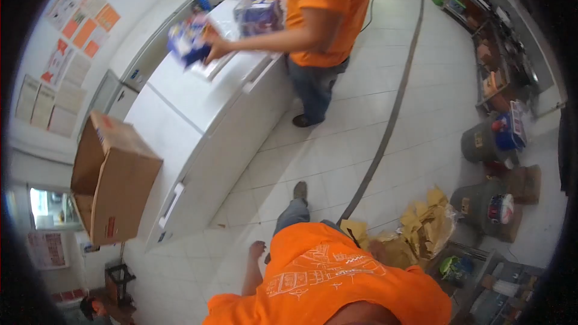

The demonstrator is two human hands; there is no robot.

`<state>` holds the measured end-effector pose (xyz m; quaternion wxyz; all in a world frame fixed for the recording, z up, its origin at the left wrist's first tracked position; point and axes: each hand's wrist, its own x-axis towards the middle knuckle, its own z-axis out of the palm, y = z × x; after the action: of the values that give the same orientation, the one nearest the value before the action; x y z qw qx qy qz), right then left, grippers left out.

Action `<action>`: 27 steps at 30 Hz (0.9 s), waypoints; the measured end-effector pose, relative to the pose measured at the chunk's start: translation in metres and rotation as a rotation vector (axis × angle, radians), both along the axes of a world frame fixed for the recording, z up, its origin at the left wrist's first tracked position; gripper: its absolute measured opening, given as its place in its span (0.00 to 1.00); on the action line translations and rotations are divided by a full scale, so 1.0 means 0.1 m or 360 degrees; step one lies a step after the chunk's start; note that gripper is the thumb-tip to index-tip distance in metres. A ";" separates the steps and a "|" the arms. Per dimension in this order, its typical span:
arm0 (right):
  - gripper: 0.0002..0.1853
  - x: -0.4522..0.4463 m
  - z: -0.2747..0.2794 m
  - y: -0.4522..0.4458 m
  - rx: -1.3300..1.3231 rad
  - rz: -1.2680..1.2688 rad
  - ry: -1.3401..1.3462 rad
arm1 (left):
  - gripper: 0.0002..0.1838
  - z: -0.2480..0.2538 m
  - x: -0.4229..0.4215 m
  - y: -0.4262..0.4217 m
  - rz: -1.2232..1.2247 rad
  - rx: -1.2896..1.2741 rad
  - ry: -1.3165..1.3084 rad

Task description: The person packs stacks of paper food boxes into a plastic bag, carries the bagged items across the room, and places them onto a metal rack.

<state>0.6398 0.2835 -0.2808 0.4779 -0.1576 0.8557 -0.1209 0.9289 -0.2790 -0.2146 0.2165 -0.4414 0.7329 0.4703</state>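
Note:
My left hand (257, 250) hangs low beside my orange shirt (325, 262), above the tiled floor, with its fingers loosely apart and nothing in them. On the other side of the shirt, my right hand (377, 249) is small and dim beside crumpled brown paper (415, 229); its fingers cannot be made out. Ahead, a co-worker in an orange shirt (337, 9) holds a blurred blue package (191, 41) over a long white chest unit (174, 99). Another blue package (259, 15) sits on the unit near the co-worker.
An open cardboard box (123, 183) stands at the unit's near end. A dark strip (391, 120) runs along the floor. Grey bins (478, 141) and low shelves (481, 54) line the right side. Another person (108, 310) is at the lower left.

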 end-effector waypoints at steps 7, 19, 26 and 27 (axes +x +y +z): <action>0.25 -0.18 1.06 -0.54 -0.0193 -0.1663 -0.0271 | 0.19 0.06 -3.55 -1.22 -0.1249 -0.0583 0.0162; 0.25 -2.61 0.15 -0.11 -0.0603 -0.2116 -0.0415 | 0.17 0.59 -6.77 0.00 -0.1560 -0.0373 0.0334; 0.19 -5.81 0.60 1.39 -0.0661 -0.2413 0.0008 | 0.15 0.87 -7.56 0.68 -0.1853 0.0123 -0.0220; 0.19 -6.31 0.78 1.55 -0.0752 -0.2377 0.0116 | 0.16 0.96 -7.88 0.75 -0.1688 0.0279 -0.0497</action>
<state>0.0090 0.4388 -0.2027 0.1955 0.3582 0.7018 -0.5839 0.1407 -0.2041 -0.1187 0.5654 -0.0571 0.7719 0.2851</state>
